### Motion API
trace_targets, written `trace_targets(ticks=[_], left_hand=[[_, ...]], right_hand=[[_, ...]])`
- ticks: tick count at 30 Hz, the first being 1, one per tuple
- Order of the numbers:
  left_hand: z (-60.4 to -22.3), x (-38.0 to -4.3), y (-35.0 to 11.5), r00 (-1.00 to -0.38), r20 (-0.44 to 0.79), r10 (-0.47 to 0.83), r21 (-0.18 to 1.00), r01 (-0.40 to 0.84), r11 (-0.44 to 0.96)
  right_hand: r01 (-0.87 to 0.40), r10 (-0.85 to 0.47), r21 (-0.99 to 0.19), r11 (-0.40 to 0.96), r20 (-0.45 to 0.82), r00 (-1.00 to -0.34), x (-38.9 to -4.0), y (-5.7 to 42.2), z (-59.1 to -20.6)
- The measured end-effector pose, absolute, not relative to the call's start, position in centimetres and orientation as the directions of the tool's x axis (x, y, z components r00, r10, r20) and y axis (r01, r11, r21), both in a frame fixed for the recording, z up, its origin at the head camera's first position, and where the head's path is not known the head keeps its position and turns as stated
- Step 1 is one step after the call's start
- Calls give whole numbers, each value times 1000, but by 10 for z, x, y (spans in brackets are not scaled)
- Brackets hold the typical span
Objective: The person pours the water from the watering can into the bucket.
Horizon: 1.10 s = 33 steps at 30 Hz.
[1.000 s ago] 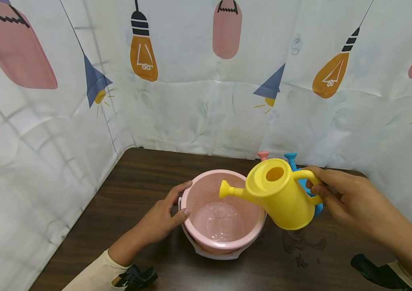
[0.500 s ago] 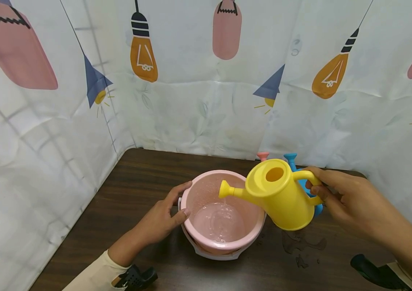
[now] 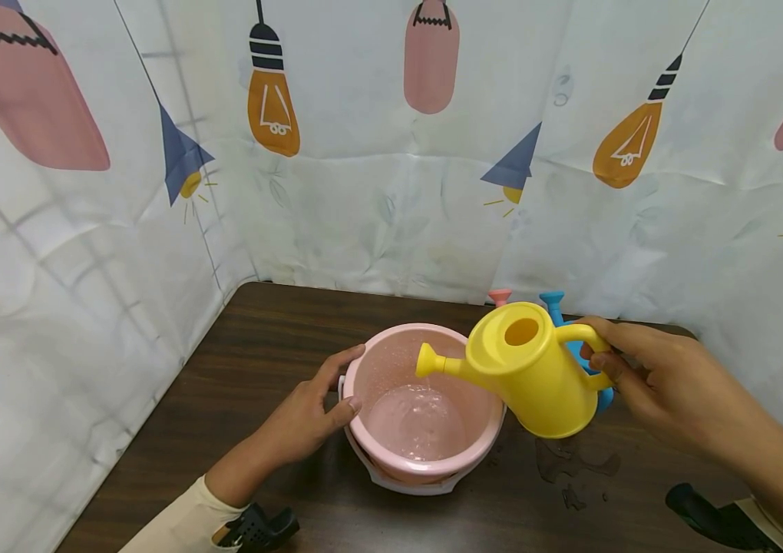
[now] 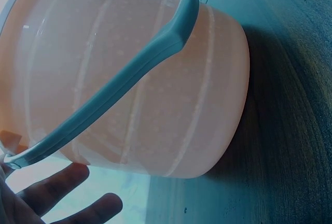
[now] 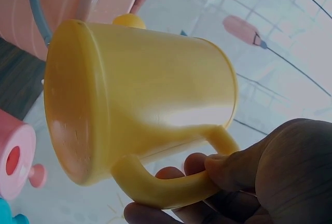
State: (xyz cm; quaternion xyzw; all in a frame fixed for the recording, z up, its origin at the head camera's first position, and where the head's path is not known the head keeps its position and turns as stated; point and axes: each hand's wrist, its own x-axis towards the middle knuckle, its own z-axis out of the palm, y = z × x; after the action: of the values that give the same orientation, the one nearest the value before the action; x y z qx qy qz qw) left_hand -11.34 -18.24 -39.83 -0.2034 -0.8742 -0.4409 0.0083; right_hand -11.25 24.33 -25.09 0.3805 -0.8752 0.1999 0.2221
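My right hand (image 3: pixel 654 372) grips the handle of a yellow watering can (image 3: pixel 536 372), its fingers wrapped round the handle in the right wrist view. The can is tilted to the left, and its spout (image 3: pixel 436 361) hangs over the opening of a pink bucket (image 3: pixel 391 342). A thin trickle falls from the spout into rippling water (image 3: pixel 419 426) inside. My left hand (image 3: pixel 312 407) holds the bucket's left rim, thumb over the edge. In the left wrist view, two of its fingers (image 4: pixel 96 209) stretch out beside the bucket wall, and the bucket's handle (image 4: pixel 119 86) hangs down.
Behind the yellow can stand a blue watering can (image 3: pixel 574 346), mostly hidden, and a pink watering can (image 5: pixel 15 156). Small puddles (image 3: pixel 574 461) lie on the dark wooden table (image 3: pixel 281 322). A patterned white curtain (image 3: pixel 378 215) closes off the back and left.
Ripples and bubbles on the water in the bucket have shifted. Both hands, the yellow watering can and the bucket stay in place.
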Motion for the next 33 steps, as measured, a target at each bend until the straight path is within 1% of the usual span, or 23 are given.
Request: trace_targets(ticks=[19, 33], left_hand=[[-398, -113, -183, -914, 205, 349, 765, 372, 526], [-397, -113, -182, -918, 191, 348, 760, 363, 539]], right_hand=[[-747, -576, -187, 638, 528, -624, -113, 244, -252], [-751, -574, -186, 633, 538, -617, -114, 243, -251]])
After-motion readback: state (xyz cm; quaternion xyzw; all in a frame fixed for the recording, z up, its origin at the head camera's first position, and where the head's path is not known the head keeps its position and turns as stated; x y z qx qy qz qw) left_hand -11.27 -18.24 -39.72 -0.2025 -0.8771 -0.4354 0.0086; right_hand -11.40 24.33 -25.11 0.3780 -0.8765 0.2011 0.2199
